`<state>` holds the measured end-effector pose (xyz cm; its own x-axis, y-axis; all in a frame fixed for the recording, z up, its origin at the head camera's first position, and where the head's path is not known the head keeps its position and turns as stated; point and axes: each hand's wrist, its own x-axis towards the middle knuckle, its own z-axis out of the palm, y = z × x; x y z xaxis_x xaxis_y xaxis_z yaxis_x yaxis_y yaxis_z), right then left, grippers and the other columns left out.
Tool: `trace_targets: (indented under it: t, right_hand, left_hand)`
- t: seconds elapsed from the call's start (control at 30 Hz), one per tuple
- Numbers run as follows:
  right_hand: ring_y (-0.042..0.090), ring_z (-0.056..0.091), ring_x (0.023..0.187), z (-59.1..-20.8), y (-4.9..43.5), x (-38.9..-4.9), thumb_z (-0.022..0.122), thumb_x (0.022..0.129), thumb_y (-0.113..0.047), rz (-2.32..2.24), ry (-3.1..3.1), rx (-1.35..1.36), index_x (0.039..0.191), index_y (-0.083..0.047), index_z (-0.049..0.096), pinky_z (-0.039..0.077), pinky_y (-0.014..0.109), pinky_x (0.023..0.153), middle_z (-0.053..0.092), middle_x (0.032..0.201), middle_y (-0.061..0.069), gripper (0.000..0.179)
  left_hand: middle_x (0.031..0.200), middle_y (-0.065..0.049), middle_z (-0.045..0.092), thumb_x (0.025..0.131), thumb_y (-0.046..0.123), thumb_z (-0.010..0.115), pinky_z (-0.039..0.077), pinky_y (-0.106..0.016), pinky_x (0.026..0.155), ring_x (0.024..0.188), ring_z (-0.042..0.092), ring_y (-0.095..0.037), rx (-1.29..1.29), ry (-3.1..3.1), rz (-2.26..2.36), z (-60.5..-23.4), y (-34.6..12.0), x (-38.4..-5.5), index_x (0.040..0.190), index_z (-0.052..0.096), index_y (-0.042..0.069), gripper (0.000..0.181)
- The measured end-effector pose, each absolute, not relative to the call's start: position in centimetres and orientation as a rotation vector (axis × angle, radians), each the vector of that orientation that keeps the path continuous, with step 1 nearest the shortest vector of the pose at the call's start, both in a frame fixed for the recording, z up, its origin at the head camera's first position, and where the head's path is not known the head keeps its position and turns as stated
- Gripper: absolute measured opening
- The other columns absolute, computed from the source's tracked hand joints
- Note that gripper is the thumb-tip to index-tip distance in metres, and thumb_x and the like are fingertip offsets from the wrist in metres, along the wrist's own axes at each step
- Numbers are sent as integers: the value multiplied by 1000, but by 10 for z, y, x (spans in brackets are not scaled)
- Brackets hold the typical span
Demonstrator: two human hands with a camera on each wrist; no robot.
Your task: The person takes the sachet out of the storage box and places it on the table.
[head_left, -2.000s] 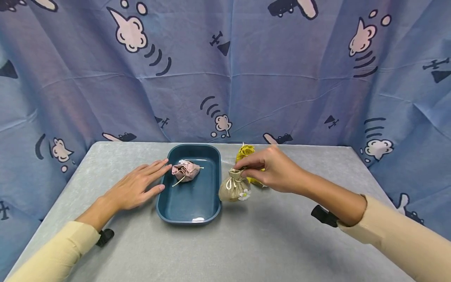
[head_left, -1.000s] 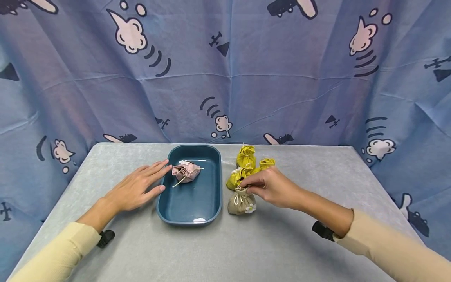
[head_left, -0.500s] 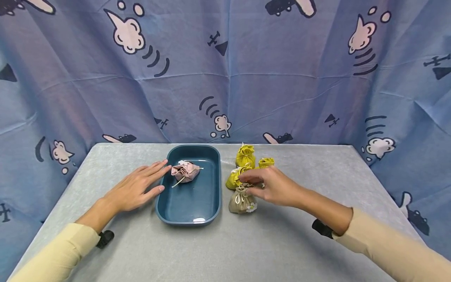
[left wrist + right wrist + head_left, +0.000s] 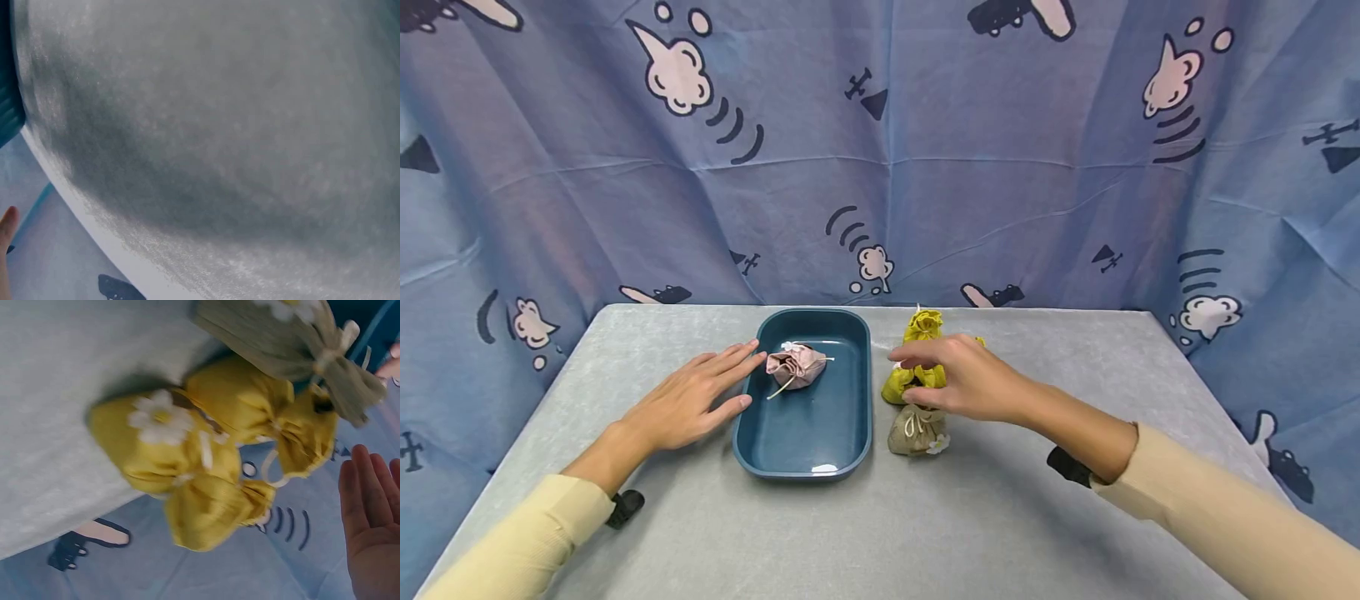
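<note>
My left hand (image 4: 692, 396) lies with straight fingers at the left rim of a dark blue tray (image 4: 805, 437). Inside the tray, a pink drawstring pouch (image 4: 800, 365) rests on its side near those fingertips. Over a cluster of pouches right of the tray hovers my right hand (image 4: 973, 379), thumb and fingers apart, holding nothing. Beneath the thumb stands a beige drawstring pouch (image 4: 913, 432) with a white flower. Yellow drawstring pouches, one in front (image 4: 896, 387) and one behind (image 4: 922, 325), are partly covered by the hand. The right wrist view shows a yellow pouch (image 4: 144, 444) with a white flower.
A pale grey cloth covers the table (image 4: 700, 525). Behind it hangs a blue patterned curtain (image 4: 1000, 167). In the left wrist view, the tray's side (image 4: 9, 94) shows at the left edge.
The right hand carried the beige pouch from near the tray's right rim to the table in front of the yellow ones, released it, then rose slightly backward. The left hand stayed still.
</note>
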<state>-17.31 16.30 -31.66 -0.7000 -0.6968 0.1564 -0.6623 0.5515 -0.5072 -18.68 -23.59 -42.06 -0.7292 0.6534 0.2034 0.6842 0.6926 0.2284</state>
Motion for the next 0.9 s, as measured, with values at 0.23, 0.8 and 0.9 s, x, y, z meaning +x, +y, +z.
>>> trace_targets:
  t: [0.23, 0.8, 0.9]
  right_hand:
    - [21, 69, 105, -300, 142, -184, 81, 84, -12, -834, 2729, -1218, 127, -3, 66, 56, 41, 89, 70, 122, 9, 47]
    - [20, 65, 116, -295, 95, -198, 81, 85, -19, -849, 2600, -1157, 136, -5, 60, 53, 35, 94, 64, 133, 8, 57]
    - [20, 65, 117, -298, 88, -202, 82, 85, -18, -845, 2586, -1154, 137, -5, 60, 52, 35, 96, 63, 135, 8, 58]
  left_hand:
    - [161, -9, 30, 103, 39, 52, 27, -57, 113, 146, 32, -30, -1108, -2784, -448, -422, -237, -187, 156, 35, 14, 61]
    - [162, -8, 28, 104, 41, 49, 26, -57, 114, 147, 30, -29, -1103, -2817, -438, -420, -236, -187, 158, 32, 17, 61]
    - [162, -8, 28, 104, 41, 49, 27, -56, 113, 147, 31, -29, -1105, -2814, -442, -420, -236, -187, 158, 32, 17, 61]
